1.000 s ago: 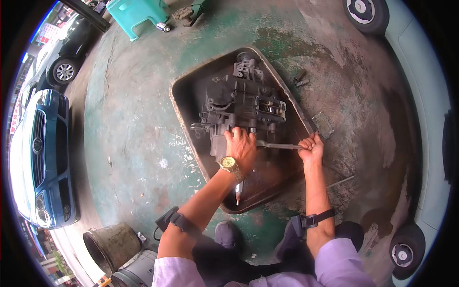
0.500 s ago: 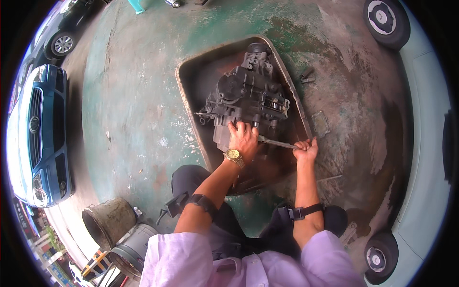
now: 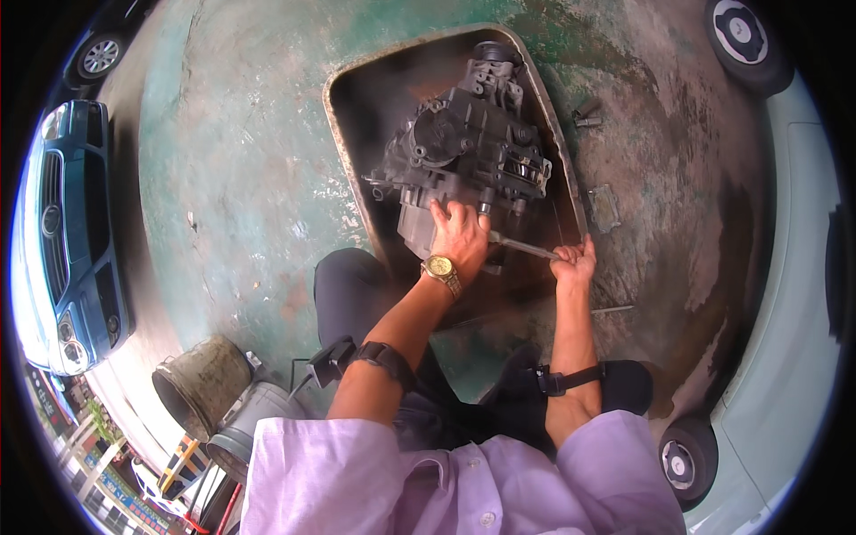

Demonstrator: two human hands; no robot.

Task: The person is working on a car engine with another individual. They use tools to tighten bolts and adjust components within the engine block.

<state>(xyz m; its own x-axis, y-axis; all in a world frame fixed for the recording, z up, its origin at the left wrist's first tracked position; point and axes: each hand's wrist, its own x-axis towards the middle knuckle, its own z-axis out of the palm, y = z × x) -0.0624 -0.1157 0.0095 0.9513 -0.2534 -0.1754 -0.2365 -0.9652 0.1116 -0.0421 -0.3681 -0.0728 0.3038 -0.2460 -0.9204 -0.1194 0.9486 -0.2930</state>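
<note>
A dark, greasy gearbox [image 3: 446, 143] lies in a rusty metal tray [image 3: 339, 116]. Toward its near side a ratchet wrench [image 3: 526, 246] extends to the right, with a shiny socket [image 3: 484, 205] upright near its head. My left hand [image 3: 461, 239], with a gold watch on its wrist, is closed about the wrench's head, its bent fingers against the casing; what is under the palm is hidden. At the tray's right rim, my right hand [image 3: 575, 260] grips the far end of the handle, one finger sticking out.
Loose metal parts [image 3: 587, 114] and a flat piece [image 3: 604, 209] lie right of the tray, with a thin rod [image 3: 613, 309] nearer me. Two buckets [image 3: 205, 379] stand at my left. A blue car [image 3: 80, 232] is at far left, a pale vehicle [image 3: 794, 267] at right.
The view has shifted, so the tray and gearbox appear higher. Both hands keep their hold on the wrench, with little visible change in its angle.
</note>
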